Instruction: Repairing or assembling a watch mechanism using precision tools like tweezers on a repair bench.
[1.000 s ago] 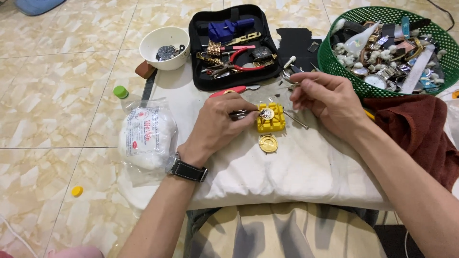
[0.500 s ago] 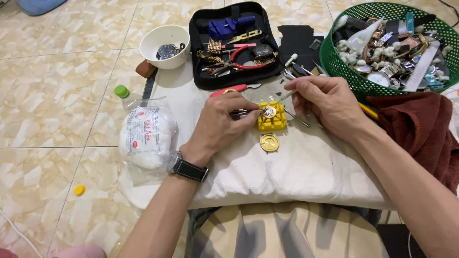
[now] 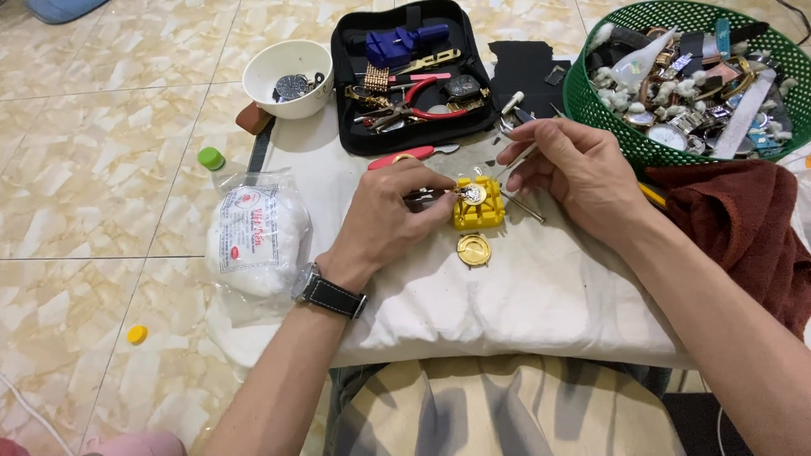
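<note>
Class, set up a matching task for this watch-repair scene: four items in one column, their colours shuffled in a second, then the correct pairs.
Things:
1. Square plastic watch holder at the left hand
2. Round mesh plastic basket
3. Round ceramic bowl
4. Crumpled cloth towel

Colours:
A. white
B. dark red
C. yellow
D. green

Pairs: 1-C, 2-D, 3-A, 4-B

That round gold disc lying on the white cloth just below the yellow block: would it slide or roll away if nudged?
The gold disc lies flat, so rolling seems unlikely. The white cloth looks soft and would probably damp sliding. It appears thin, so likely light and awkward to pinch.
</note>
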